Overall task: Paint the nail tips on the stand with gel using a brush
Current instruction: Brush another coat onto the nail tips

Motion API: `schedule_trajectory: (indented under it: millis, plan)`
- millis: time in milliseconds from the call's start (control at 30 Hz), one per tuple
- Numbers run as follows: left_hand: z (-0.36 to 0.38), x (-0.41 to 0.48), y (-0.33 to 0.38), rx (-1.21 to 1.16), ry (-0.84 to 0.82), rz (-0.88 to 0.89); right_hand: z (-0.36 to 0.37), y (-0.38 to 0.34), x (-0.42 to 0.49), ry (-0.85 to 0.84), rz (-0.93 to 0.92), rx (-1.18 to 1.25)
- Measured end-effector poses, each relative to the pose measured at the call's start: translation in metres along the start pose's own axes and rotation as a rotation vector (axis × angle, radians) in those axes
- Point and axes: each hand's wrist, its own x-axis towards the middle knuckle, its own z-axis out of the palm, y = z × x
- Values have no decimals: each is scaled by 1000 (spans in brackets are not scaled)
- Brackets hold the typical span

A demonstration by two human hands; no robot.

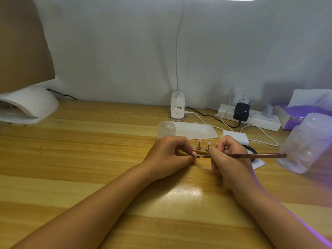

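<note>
the left hand (168,155) pinches a small pink nail tip (194,154) between thumb and forefinger, low over the wooden table (89,159). the right hand (227,155) grips a brown brush (258,155) like a pen, its dark tip touching that nail tip. just behind the hands sits the stand (202,150), with two more pink tips upright on small posts. beyond it are a frosted jar (166,129) and a white wipe (195,130). further back stand a desk lamp (177,108) and a power strip (251,117). a white curing lamp (28,105) lies far left, a clear plastic jar (307,142) far right.
</note>
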Motion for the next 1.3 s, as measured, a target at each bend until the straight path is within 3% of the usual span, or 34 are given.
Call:
schedule_trajectory:
  millis: [233, 533, 633, 800, 1000, 1133, 1300]
  plan:
    - [1, 0, 0, -3, -1, 14, 0, -2, -4, -63, -27, -48]
    - [0, 0, -3, -30, -22, -3, -2, 0, -1, 30, -23, 5]
    - [0, 1, -4, -38, -28, -6, -2, -3, -3, -9, -41, 78]
    - [1, 1, -3, -57, -25, -9, 1, -2, -3, -79, -47, -30]
    - [0, 1, -2, -48, -27, -3, -1, 1, -1, 13, -50, -26]
    - [0, 1, -2, -61, -35, -11, -3, -2, -3, 70, -25, 126]
    - [-1, 1, -3, -60, -41, -2, -2, -10, -7, -85, -44, 174]
